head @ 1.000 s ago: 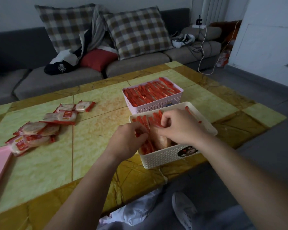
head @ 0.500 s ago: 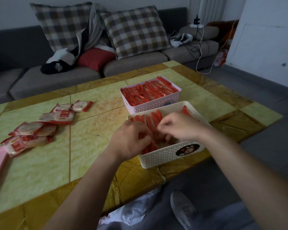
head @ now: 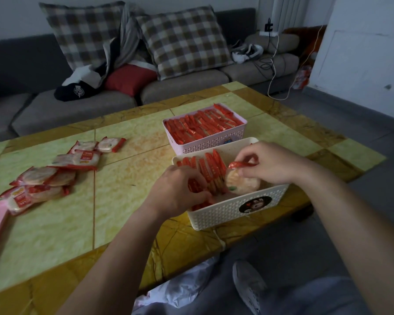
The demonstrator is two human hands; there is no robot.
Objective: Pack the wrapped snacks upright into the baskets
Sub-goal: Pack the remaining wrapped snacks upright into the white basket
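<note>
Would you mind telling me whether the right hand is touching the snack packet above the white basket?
Touching: the head view shows the right hand pinching the snack packet by its red top edge.

Over the white basket (head: 237, 210), the right hand (head: 273, 164) pinched a wrapped snack (head: 241, 181) by its red top edge while the left hand (head: 180, 189) pressed upright packets (head: 210, 167) inside; a full pink basket (head: 205, 142) stood just behind.

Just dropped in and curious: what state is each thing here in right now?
Pink basket: full of upright snacks.
White basket: partly filled.
Right hand: pinching a wrapped snack over the white basket.
Left hand: pressing the packed row.
Loose snacks: lying flat on table.
</note>
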